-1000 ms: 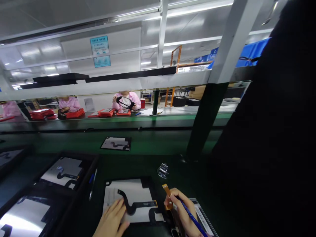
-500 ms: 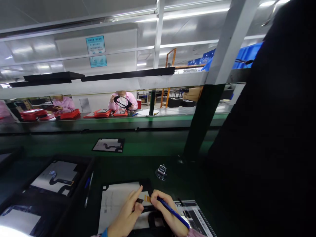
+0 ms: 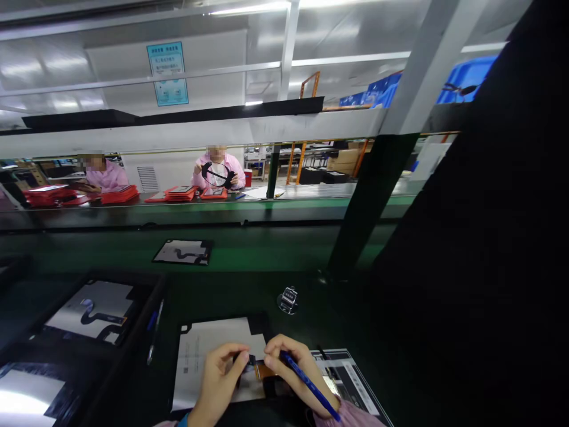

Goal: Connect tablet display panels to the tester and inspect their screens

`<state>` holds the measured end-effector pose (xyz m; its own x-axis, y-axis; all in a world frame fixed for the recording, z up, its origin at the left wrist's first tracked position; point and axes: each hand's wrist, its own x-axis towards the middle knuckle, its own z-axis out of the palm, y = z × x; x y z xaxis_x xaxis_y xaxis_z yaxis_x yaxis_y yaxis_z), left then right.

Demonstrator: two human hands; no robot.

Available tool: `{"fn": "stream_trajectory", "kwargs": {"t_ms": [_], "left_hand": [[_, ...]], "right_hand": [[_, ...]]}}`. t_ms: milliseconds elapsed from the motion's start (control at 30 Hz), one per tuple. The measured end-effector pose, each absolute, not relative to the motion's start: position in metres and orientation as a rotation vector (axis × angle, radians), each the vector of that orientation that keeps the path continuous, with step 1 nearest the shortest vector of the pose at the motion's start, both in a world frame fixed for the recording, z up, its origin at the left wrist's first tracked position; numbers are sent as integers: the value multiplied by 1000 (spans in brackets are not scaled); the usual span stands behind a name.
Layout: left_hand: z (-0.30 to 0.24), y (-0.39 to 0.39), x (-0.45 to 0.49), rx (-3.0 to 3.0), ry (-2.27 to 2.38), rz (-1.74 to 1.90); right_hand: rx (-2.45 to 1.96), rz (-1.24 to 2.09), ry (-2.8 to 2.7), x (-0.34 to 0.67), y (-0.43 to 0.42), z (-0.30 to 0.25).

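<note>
Head view: below a pale-walled room (image 3: 217, 50), the dark bench (image 3: 231, 293) stretches between a black tray (image 3: 141, 323) and a dark post (image 3: 373, 196), a green ledge (image 3: 267, 252) behind. The display panel (image 3: 193, 350) lies apart from the tray, its far and left edges exposed. Over it, the left hand (image 3: 220, 376) pinches a black cable end (image 3: 252, 360); the right hand (image 3: 302, 370) grips a blue pen (image 3: 310, 384), fingertips at an orange strip (image 3: 265, 372), pinched or not I cannot tell.

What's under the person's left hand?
A flat, pale-backed panel lies beneath the left hand. A dark cable end peeks out beside it. Whatever the hand itself covers can't be seen.
</note>
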<state>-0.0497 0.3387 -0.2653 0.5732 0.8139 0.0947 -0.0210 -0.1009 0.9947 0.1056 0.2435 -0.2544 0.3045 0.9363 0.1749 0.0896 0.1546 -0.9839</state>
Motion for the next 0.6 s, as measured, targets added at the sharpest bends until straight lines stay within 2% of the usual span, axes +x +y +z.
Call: {"fn": "stream_trajectory", "kwargs": {"t_ms": [167, 600], "left_hand": [[-269, 342, -48, 1349, 768, 863], [-267, 332, -52, 1650, 751, 899]], "right_hand": [[-1217, 942, -1074, 108, 244, -263], [-1343, 734, -1145, 104, 245, -263]]}}
